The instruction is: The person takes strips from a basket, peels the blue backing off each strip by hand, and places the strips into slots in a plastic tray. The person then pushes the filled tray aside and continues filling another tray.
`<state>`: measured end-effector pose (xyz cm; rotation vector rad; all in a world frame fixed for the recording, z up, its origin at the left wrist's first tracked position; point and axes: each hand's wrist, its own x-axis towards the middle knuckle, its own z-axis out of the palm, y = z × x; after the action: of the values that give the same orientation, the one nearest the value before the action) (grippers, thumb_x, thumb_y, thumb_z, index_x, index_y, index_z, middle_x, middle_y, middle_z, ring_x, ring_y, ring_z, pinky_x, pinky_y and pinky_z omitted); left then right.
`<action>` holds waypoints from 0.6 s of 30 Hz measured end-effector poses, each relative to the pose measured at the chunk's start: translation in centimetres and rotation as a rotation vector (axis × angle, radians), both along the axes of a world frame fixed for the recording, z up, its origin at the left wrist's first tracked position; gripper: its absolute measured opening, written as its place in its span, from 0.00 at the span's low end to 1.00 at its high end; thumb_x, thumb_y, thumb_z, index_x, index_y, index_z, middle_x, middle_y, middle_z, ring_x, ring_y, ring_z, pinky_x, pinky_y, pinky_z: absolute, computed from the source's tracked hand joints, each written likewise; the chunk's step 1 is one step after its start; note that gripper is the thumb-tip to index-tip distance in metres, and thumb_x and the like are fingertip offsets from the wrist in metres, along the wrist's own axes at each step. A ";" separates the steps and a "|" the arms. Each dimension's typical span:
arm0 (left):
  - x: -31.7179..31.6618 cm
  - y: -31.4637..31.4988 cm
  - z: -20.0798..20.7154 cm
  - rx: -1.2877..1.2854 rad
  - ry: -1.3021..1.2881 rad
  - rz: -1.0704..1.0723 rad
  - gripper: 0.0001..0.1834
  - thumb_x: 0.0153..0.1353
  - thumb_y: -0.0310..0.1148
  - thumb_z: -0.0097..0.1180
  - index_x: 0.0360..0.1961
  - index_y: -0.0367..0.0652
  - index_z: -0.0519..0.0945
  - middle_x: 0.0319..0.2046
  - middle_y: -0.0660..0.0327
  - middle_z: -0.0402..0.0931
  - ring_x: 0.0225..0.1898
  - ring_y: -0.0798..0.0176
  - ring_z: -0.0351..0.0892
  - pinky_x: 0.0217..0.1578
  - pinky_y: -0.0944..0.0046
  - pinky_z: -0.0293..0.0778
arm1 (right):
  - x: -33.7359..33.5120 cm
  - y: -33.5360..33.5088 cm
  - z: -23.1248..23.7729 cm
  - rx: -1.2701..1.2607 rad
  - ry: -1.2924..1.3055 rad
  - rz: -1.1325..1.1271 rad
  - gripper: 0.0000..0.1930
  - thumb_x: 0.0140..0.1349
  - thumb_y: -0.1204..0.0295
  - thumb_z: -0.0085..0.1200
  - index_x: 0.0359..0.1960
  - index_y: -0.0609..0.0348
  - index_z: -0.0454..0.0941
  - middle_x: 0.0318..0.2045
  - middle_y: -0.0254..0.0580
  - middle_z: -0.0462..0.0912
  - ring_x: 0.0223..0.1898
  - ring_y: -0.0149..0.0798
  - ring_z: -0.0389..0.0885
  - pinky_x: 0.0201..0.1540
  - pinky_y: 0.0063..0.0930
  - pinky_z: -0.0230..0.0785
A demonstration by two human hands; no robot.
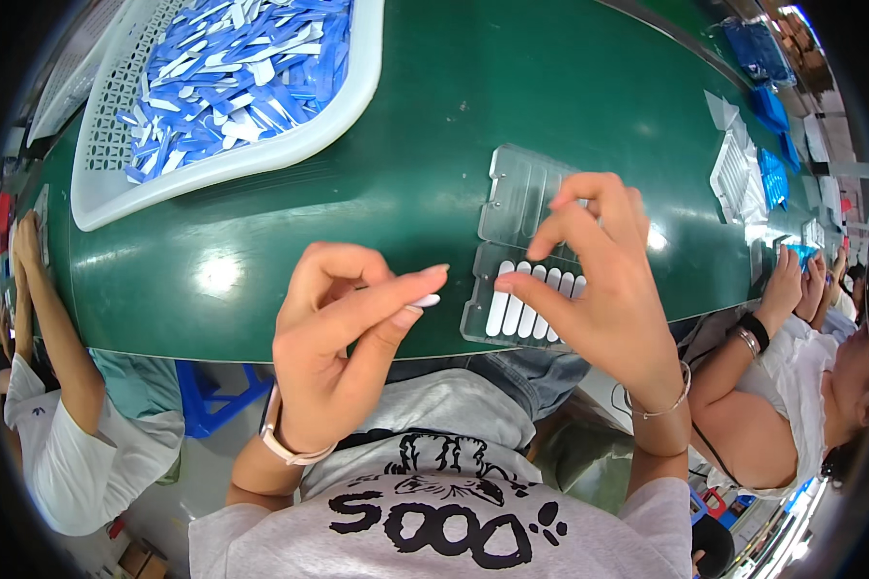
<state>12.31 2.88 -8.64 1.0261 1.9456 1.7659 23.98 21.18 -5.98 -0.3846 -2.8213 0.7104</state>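
Observation:
My left hand is closed in a pinch on a small white strip with a rounded end; most of it is hidden by the fingers. Just right of it lies an opened clear plastic case, its lid folded back on the table. Several white round-ended strips stand side by side in the case's slots. Over the case hovers my right hand, thumb and forefinger apart, the thumb tip by the leftmost strips. It covers the case's right part.
A white perforated basket full of blue and white strips stands at the back left of the green table. Clear trays and blue packets lie at the far right. Co-workers sit at both sides, their hands at the table.

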 end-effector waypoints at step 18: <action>1.1 2.7 0.4 -0.162 0.088 -0.223 0.32 0.45 0.23 0.67 0.55 0.37 0.70 0.38 0.57 0.75 0.39 0.60 0.73 0.43 0.63 0.69 | 3.4 1.4 1.1 -0.627 0.306 -0.190 0.06 0.57 0.80 0.55 0.33 0.64 0.83 0.31 0.39 0.81 0.30 0.29 0.76 0.34 0.22 0.67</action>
<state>13.41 5.59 -8.20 1.2274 1.9045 1.4422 27.40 22.62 -4.93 -0.5710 -2.1902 1.4603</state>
